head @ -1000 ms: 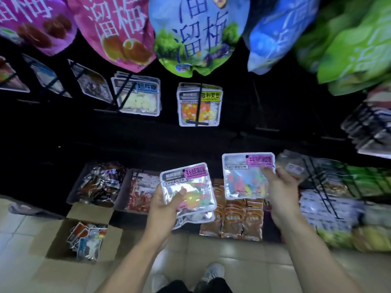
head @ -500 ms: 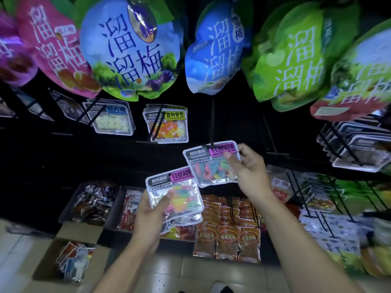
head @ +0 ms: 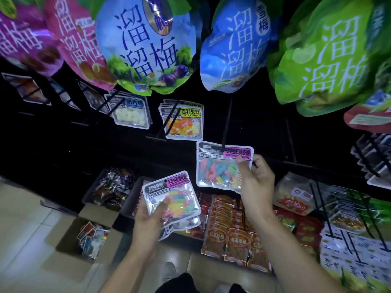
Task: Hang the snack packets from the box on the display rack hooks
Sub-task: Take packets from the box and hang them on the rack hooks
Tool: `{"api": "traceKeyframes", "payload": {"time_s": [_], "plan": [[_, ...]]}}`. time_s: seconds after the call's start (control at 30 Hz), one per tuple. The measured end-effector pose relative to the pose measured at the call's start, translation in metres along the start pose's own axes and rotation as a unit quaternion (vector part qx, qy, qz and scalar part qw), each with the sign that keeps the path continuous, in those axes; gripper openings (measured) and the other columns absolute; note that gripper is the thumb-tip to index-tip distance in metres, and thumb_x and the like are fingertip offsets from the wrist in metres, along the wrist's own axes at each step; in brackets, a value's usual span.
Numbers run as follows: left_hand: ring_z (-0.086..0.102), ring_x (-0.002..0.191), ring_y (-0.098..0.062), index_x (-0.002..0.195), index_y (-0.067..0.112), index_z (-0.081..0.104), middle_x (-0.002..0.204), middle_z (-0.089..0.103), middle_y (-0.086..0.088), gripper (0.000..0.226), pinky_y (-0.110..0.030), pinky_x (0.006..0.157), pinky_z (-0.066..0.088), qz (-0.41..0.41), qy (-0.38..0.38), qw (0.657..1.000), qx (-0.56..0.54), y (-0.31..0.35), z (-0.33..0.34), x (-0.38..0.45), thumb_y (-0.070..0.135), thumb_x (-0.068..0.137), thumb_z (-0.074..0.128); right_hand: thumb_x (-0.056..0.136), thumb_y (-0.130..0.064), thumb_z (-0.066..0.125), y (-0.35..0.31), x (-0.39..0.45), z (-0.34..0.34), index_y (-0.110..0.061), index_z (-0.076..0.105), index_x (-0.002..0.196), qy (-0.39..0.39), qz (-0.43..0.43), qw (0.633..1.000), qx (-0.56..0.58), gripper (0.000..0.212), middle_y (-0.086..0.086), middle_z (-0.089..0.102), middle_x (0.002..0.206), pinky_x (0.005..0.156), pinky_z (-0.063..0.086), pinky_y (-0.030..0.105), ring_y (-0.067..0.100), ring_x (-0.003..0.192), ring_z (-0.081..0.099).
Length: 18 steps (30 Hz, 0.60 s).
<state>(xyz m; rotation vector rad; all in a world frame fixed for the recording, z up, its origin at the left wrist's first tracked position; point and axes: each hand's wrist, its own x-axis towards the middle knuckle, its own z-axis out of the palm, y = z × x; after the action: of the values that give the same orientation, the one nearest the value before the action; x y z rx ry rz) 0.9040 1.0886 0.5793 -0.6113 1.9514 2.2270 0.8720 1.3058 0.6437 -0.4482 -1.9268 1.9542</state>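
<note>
Against dark rack (head: pixel 63 144), right hand (head: pixel 255 182) pinches a clear candy packet (head: pixel 215 166) at a hook (head: pixel 225 132); left hand (head: pixel 148 220) grips more packets (head: pixel 175 201).

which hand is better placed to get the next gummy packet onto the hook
Right. The right hand already pinches a gummy packet raised against the black hook, its top edge at the hook's tip. The left hand sits lower, holding the spare packets away from any hook.

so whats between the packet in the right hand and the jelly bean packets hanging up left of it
Nothing: the head view shows only dark rack backing between the raised packet and the jelly bean packets.
</note>
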Motion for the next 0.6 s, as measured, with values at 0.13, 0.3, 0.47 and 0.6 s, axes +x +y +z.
{"api": "traceKeyframes", "payload": {"time_s": [0.13, 0.3, 0.47, 0.6], "plan": [[0.077, 0.075, -0.004, 0.121, 0.022, 0.065, 0.091, 0.08, 0.012, 0.025, -0.015, 0.052, 0.056, 0.002, -0.013, 1.0, 0.003, 0.009, -0.002, 0.017, 0.016, 0.097, 0.067, 0.101, -0.02, 0.062, -0.002, -0.007, 0.005, -0.015, 0.065, 0.096, 0.01, -0.003, 1.0, 0.01, 0.008, -0.008, 0.076, 0.085, 0.073, 0.058, 0.032, 0.01, 0.082, 0.074], [0.079, 0.089, -0.016, 0.123, 0.022, 0.065, 0.107, 0.079, 0.002, 0.027, -0.03, 0.067, 0.061, 0.002, -0.026, 1.0, -0.003, 0.014, -0.005, 0.035, 0.018, 0.096, 0.068, 0.101, -0.021, 0.062, -0.001, -0.006, 0.011, -0.02, 0.065, 0.094, 0.05, -0.011, 0.999, -0.005, 0.008, -0.008, 0.076, 0.085, 0.068, 0.055, 0.022, 0.007, 0.079, 0.072], [0.078, 0.094, -0.022, 0.123, 0.02, 0.064, 0.109, 0.079, -0.002, 0.028, -0.031, 0.069, 0.062, -0.004, -0.038, 0.999, -0.013, 0.017, -0.005, 0.047, 0.014, 0.096, 0.069, 0.101, -0.017, 0.061, -0.004, 0.024, 0.024, -0.018, 0.066, 0.092, 0.086, -0.009, 0.996, -0.005, 0.011, -0.013, 0.074, 0.081, 0.062, 0.051, 0.013, -0.001, 0.075, 0.071], [0.079, 0.087, -0.015, 0.118, 0.023, 0.066, 0.104, 0.08, 0.002, 0.024, -0.023, 0.061, 0.061, -0.004, -0.057, 0.998, -0.013, 0.025, -0.008, 0.053, 0.014, 0.096, 0.068, 0.102, -0.021, 0.061, -0.001, 0.056, 0.029, -0.019, 0.066, 0.09, 0.089, -0.013, 0.996, -0.021, 0.013, -0.007, 0.072, 0.084, 0.066, 0.051, 0.015, 0.004, 0.077, 0.069]]}}
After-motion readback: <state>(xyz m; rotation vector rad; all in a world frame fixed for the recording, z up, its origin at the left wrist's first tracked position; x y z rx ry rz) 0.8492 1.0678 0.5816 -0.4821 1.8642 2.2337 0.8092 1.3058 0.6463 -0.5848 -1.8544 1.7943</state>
